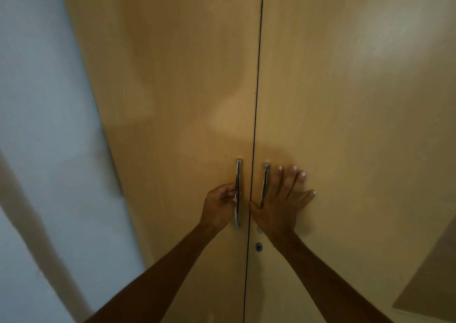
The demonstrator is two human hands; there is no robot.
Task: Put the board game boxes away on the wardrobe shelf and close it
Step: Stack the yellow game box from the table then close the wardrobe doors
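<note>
Wardrobe (202,39): light wood finish, two full-height doors, fills most of the view ahead of both hands.

Left door (172,105): behind and above the left hand. Its edge meets the right door (357,130) along a thin dark seam (257,76) that runs between the two hands. The doors lie flush and the shelf behind them is hidden.

Left handle (237,174): slim vertical metal bar, just left of the seam.

Left hand (219,205): fingers curled round the middle of the left handle, gripping it. The bar's top and bottom ends show above and below the hand.

Right handle (266,177): matching metal bar just right of the seam. Its upper part is visible and its lower part is covered by the right hand.

Right hand (281,204): flat against the right door, fingers (299,177) straight and spread, thumb toward the seam. It holds nothing, and the palm lies over the lower right handle.

Keyhole (258,247): small round dark lock on the right door, just below the right hand's wrist.

Wall (37,100): pale blue-grey, well to the left of the left hand.

Tan shape (429,273): angular, far right of the right forearm. What it is cannot be told.
</note>
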